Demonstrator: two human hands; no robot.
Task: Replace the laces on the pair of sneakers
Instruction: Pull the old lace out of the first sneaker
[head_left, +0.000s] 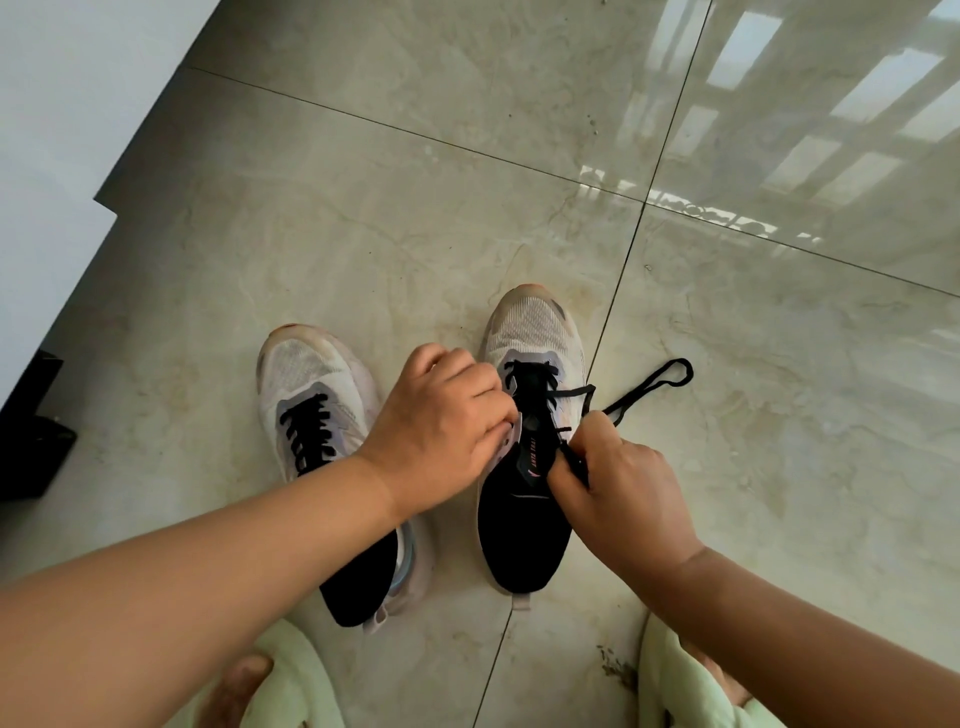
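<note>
Right hand (618, 493) pinches black lace (644, 387) just beside right sneaker (524, 441); left hand (441, 431) grips its eyelet edge. Risk: hard pull w/ loose hold tips sneaker, lace slips out.

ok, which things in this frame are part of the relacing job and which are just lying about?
In the job:
- right sneaker, being worked on
- black lace, pinched by the right hand, its loop trailing on the floor
- left hand, gripping the right sneaker's edge
- left sneaker, laced in black

Just there:
- tiled floor
- dark object at the left edge
- white wall
</note>
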